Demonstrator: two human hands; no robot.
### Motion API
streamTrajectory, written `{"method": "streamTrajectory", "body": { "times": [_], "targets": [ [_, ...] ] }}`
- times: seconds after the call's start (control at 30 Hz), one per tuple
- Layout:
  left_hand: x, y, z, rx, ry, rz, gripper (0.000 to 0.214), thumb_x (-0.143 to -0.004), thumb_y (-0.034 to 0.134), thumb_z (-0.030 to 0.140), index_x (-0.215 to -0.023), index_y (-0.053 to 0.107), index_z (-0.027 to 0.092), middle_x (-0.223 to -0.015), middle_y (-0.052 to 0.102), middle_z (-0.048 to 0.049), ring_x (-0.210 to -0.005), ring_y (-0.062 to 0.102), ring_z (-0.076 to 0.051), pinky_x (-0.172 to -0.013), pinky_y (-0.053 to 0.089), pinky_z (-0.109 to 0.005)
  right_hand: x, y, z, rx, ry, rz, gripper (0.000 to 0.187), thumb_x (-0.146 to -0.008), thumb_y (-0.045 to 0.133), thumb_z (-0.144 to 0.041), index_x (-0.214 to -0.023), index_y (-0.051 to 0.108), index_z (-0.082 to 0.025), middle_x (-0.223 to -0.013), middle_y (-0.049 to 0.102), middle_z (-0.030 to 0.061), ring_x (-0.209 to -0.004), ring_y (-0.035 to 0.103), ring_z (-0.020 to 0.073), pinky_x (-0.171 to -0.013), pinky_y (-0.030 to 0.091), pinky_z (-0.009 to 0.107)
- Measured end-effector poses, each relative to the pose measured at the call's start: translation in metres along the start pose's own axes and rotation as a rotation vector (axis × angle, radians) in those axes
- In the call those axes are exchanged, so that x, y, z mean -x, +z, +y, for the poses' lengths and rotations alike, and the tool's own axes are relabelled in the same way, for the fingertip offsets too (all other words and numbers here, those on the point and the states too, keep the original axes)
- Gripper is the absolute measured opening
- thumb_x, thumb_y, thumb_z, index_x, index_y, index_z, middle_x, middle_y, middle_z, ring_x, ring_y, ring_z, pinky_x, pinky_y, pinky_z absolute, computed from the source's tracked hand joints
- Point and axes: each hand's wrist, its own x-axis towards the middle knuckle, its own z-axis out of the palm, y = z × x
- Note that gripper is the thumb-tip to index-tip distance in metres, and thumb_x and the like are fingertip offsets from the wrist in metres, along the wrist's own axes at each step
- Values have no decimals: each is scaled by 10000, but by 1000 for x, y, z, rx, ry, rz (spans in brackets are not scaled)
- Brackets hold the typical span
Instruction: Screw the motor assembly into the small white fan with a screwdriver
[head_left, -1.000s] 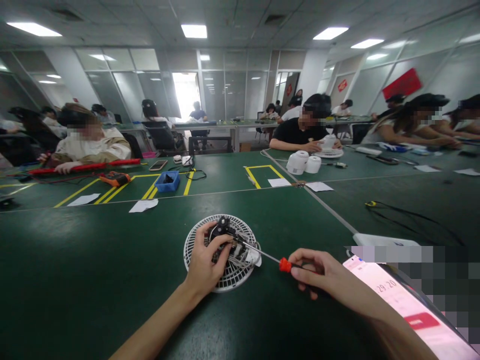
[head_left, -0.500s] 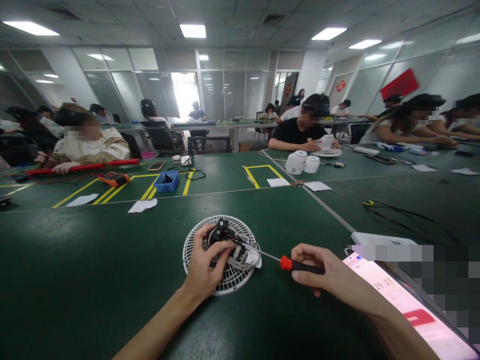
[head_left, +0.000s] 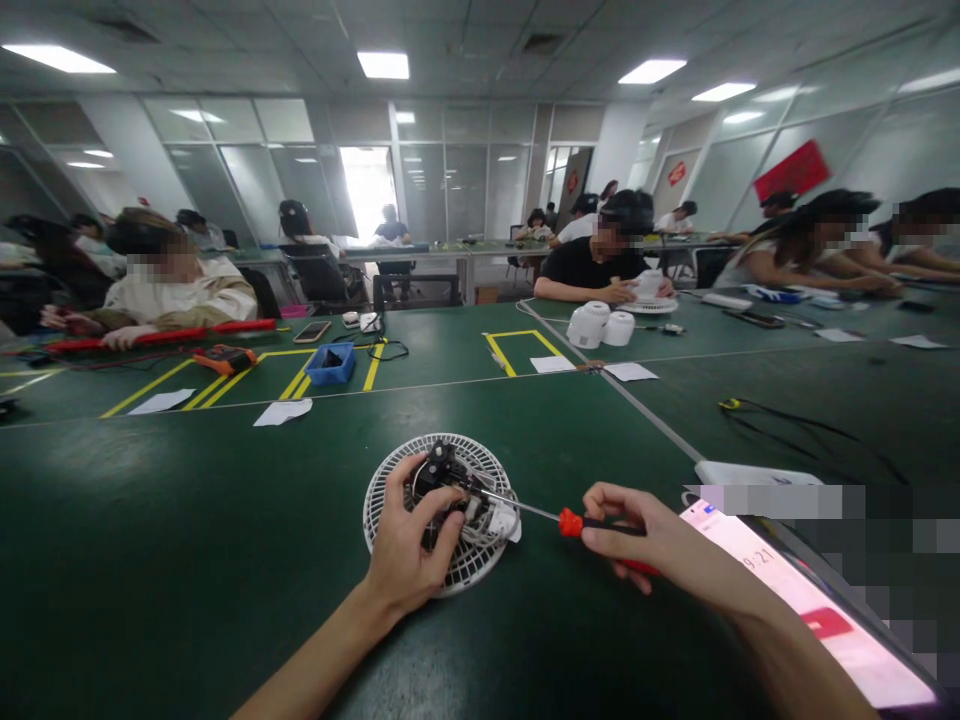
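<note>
A round white fan grille [head_left: 472, 578] lies on the green table in front of me. On it rests a black motor assembly [head_left: 438, 466] with white wires bundled to its right. My left hand [head_left: 412, 540] grips this assembly, thumb and fingers curled around its near side. My right hand [head_left: 626, 535] is closed around the red and black handle of a screwdriver [head_left: 571, 522]. The shaft points left, and its tip reaches into the assembly close to my left fingertips. What exactly the tip touches is too small to make out.
A lit phone [head_left: 810, 610] lies at the right, beside a white flat object [head_left: 757, 474]. Ahead are a blue bin [head_left: 331, 364], paper slips [head_left: 283, 412], an orange-black meter [head_left: 225, 360] and white fan housings [head_left: 589, 325]. A black cable [head_left: 795, 420] lies at right. Several people sit around the tables.
My right fingers have shifted on the screwdriver handle, which has turned a little. My left thumb has moved slightly lower, away from the fingertips. The grille stays in place.
</note>
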Motion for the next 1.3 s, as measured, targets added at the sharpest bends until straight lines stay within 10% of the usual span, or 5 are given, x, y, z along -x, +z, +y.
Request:
{"method": "streamTrajectory", "body": {
  "times": [0.17, 0.4, 0.67, 0.97, 1.3],
  "targets": [
    [3, -1, -2, -3, -7, -25, 230, -927, 576, 293, -1123, 689, 257, -1494, 317, -84, -1361, 418, -282, -1127, 440, -492, -8, -3, 8, 69, 30, -43, 546, -892, 555, -699, -896, 616, -156, -786, 591, 22, -641, 519, 126, -527, 375, 220],
    [3, -1, -6, -3, 13, -41, 297, -954, 512, 368, -1181, 678, 272, -1498, 307, -89, -1354, 418, -300, -1096, 461, -525, -5, -7, 2, 81, -65, 13, 504, -650, 878, -456, -862, 485, -221, -870, 547, -21, -665, 496, 118, -542, 407, 216],
    [5, 0, -6, -6, 23, -36, 294, -949, 526, 376, -1170, 686, 267, -1520, 283, -91, -1386, 390, -303, -1104, 454, -526, -7, -8, 4, 109, 25, -35, 560, -843, 614, -700, -893, 637, -143, -800, 605, 35, -673, 522, 134, -571, 378, 240],
    [5, -2, -6, 4, 25, -67, 300, -953, 518, 364, -1180, 692, 274, -1527, 260, -93, -1388, 382, -313, -1123, 426, -553, -1, -10, 2, -30, -7, -70, 549, -696, 843, -557, -916, 460, -230, -735, 497, -66, -574, 466, 91, -488, 357, 201],
    [4, -2, -3, 6, 25, -72, 319, -936, 549, 382, -1211, 680, 287, -1543, 234, -83, -1397, 371, -316, -1134, 418, -562, -3, -7, 2, 96, 57, 27, 632, -814, 580, -783, -843, 636, -155, -775, 606, 27, -638, 517, 131, -565, 407, 253]
  ]
}}
